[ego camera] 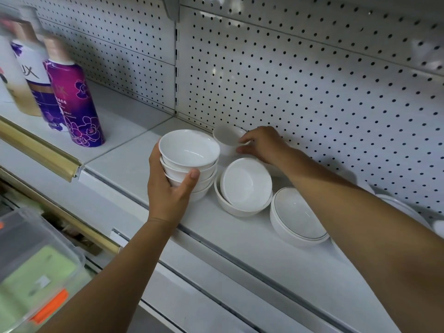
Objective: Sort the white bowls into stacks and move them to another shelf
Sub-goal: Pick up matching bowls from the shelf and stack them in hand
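My left hand grips a stack of several white bowls, held at the left of the group on the white shelf. At the back, against the pegboard, my right hand closes thumb and fingers on the rim of a single small white bowl. Two nested white bowls lean tilted just right of the held stack. Farther right sits a stack of wider white bowls with a thin dark rim line. My right forearm hides more white dishes at the far right.
Three body-wash bottles stand on the shelf at the left, the nearest one purple. A white pegboard backs the shelf. A gold price rail edges the left shelf. Below left lies a clear plastic box.
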Demonstrator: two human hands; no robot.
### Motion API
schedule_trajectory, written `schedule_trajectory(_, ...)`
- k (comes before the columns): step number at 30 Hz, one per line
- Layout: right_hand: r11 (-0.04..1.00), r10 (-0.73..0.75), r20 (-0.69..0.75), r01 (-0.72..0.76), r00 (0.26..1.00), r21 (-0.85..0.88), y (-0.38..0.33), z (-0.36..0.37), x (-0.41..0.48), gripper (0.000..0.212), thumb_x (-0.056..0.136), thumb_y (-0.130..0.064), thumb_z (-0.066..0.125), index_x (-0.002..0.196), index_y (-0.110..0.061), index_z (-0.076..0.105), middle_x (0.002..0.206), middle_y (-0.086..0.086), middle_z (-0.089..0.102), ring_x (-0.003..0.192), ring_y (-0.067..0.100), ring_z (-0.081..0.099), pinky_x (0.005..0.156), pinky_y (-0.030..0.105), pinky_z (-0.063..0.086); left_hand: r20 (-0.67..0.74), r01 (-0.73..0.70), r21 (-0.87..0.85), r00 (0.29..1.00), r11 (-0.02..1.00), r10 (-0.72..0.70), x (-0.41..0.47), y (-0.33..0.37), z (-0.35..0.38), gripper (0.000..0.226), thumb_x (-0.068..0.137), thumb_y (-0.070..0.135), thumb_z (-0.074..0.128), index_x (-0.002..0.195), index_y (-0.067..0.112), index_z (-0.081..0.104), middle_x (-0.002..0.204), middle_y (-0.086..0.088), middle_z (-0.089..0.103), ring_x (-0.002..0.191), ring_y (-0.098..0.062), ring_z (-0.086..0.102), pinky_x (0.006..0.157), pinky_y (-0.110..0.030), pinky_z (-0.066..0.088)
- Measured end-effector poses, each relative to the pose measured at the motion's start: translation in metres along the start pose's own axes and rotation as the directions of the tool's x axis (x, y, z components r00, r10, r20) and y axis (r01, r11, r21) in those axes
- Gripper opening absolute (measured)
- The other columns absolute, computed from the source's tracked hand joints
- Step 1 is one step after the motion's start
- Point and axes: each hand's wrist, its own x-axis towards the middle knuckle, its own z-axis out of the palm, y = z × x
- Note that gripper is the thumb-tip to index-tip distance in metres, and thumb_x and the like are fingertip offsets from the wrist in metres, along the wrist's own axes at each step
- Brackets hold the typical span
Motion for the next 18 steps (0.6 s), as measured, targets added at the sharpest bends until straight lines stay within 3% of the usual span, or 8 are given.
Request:
schedule_trajectory(3, 0.997, -0.010, 0.074, 0.016, 0.997, -0.079, -0.002, 0.008, 0.015, 0.029, 0.081, -0.034, 0.085, 0.100, -0.013, 0.081, 0.100, 0.007, 0.077, 0.098, 0.024, 0.070, 0.090, 0.034, 0.052, 0.001, -0.006, 0.011, 1.000, 1.000, 0.006, 0.000, 0.000, -0.001, 0.077, 0.080, 0.075, 0.064, 0.145, 0.060, 0.025, 0.139, 0.043, 0.044, 0.128, 0.010, 0.049, 0.103, -0.015, 0.043)
schedule_trajectory(10, 0.999, 0.002, 0.064, 0.001, 0.998, -0.050, 0.004, 0.017, 0.028, 0.013, 0.082, -0.023, 0.083, 0.089, -0.013, 0.082, 0.088, 0.005, 0.076, 0.088, 0.023, 0.067, 0.079, 0.028, 0.045, 0.000, -0.030, 0.030, 1.000, 0.999, 0.030, 0.001, 0.001, -0.002, 0.073, 0.080, 0.075, 0.062, 0.142, 0.062, 0.025, 0.140, 0.040, 0.044, 0.127, 0.012, 0.049, 0.103, -0.013, 0.043)
schedule_trajectory(14, 0.999, 0.019, -0.022, -0.018, 1.000, 0.033, 0.007, 0.020, 0.028, 0.013, 0.084, -0.020, 0.081, 0.085, -0.008, 0.079, 0.082, 0.008, 0.072, 0.079, 0.024, 0.063, 0.071, 0.028, 0.040, 0.005, -0.017, 0.021, 1.000, 1.000, 0.017, 0.001, 0.002, -0.001, 0.074, 0.080, 0.074, 0.062, 0.142, 0.062, 0.024, 0.134, 0.049, 0.043, 0.124, 0.016, 0.048, 0.099, -0.005, 0.042)
schedule_trajectory(18, 0.988, 0.042, -0.116, -0.023, 0.992, 0.156, 0.001, 0.010, 0.022, 0.012, 0.088, -0.015, 0.077, 0.086, -0.003, 0.077, 0.073, -0.002, 0.066, 0.068, 0.012, 0.056, 0.067, 0.025, 0.039, 0.008, -0.016, 0.022, 1.000, 1.000, 0.016, 0.001, 0.003, -0.001, 0.074, 0.079, 0.075, 0.062, 0.141, 0.062, 0.024, 0.135, 0.048, 0.043, 0.125, 0.014, 0.049, 0.101, -0.009, 0.043)
